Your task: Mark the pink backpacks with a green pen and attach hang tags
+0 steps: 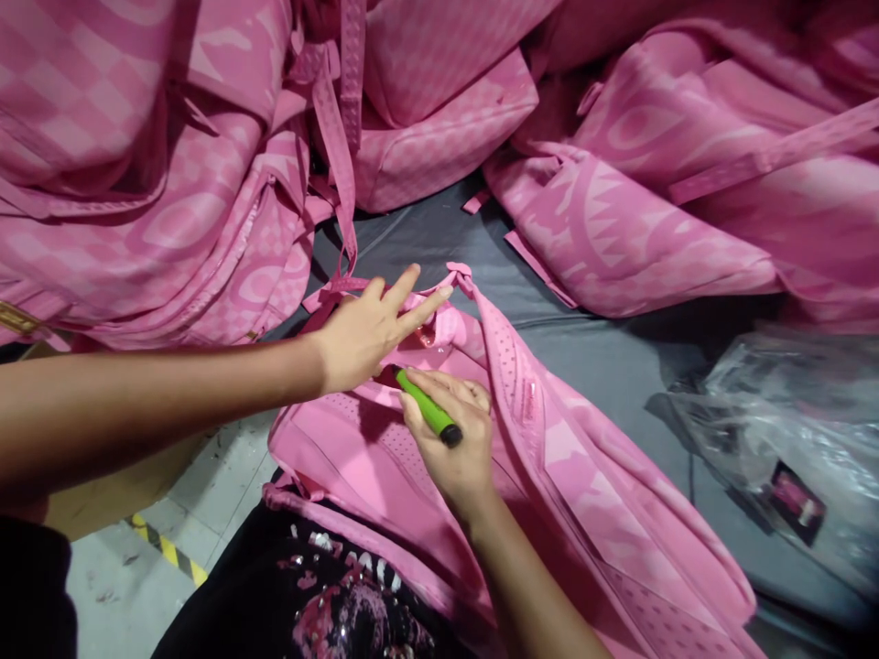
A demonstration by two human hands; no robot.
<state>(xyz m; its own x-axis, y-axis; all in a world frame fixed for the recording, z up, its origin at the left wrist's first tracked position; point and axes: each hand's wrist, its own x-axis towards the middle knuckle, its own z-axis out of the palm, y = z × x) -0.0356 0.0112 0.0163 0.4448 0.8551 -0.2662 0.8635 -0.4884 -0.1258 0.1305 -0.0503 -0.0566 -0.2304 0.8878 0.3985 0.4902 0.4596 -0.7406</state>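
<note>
Grey cover (577,357) is partly overlain by pink backpack (569,448); over backpack, green marker (429,409) is gripped by right hand (467,458), left hand (361,340) splayed, hold unclear. Stray mark risked if backpack slips.

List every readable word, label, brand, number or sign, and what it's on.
Nothing reads for certain.
White lettering on the black clothing: partly covered, blurred.
Small patch on the pink strap: too small.
Dark card by the clear plastic: too blurred.
Gold plate at far left: too blurred.
Green marker: no lettering I can make out.
</note>
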